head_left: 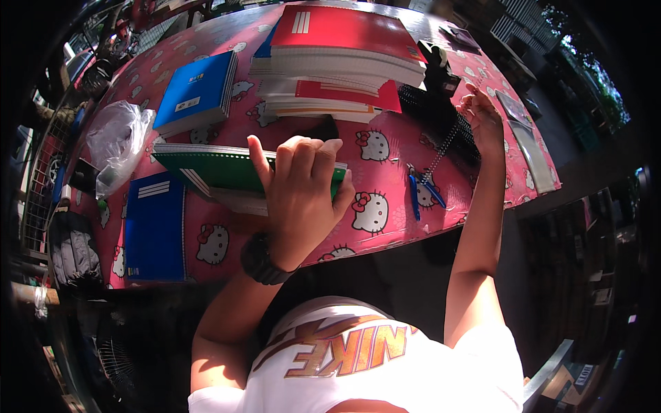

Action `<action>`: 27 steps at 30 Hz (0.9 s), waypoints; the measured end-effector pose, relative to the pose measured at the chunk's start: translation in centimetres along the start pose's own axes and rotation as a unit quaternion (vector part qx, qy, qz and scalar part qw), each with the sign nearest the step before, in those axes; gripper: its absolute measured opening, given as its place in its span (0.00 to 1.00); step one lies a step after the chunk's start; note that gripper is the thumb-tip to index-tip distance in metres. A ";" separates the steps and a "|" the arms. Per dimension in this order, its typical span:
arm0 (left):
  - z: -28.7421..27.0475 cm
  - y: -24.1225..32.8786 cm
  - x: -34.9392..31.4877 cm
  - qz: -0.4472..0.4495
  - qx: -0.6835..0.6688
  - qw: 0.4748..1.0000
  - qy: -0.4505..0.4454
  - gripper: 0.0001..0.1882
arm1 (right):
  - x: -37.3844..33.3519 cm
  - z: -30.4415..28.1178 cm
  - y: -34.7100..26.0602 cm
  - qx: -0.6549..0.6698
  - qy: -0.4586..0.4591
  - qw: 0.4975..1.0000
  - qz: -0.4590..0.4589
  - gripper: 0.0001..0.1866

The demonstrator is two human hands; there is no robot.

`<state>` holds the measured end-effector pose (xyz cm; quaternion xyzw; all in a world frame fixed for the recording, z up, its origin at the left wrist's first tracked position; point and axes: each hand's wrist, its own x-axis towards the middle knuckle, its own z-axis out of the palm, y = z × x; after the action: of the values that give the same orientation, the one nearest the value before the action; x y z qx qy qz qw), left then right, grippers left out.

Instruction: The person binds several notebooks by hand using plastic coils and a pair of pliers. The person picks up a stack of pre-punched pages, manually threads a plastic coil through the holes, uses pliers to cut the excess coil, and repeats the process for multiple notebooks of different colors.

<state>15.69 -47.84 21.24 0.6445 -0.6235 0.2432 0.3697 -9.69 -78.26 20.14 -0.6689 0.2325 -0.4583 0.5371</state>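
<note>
My left hand (303,175) is wrapped over a green-covered notebook (224,168), tilted up on its edge at the near side of the table. A row of punched holes runs along its upper edge, and loose-looking pages show behind the cover. Off to the right, my raised right hand (483,120) has its fingers pinched on one end of a thin dark spiral binding coil (444,148). The coil slants down toward blue-handled pliers (415,198) lying on the tablecloth. More black coils (428,113) lie in a heap just left of my right hand.
Stacked red notebooks (351,34) rise at the back centre. Blue notebooks (196,89) are piled left of them, and another blue notebook (155,227) lies near the front left. A crumpled clear plastic bag (120,141) sits by the left edge. The pink patterned tablecloth (317,234) ends close to me.
</note>
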 end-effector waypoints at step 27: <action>-1.7 -0.4 -0.4 -0.007 -0.021 0.999 -0.044 0.26 | -10.0 20.2 -8.7 -0.201 -0.163 0.947 -0.192 0.13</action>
<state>16.33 -46.25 21.89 0.6506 -0.6397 0.1990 0.3576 1.47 -57.31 24.52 -0.8606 0.0957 -0.3812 0.3238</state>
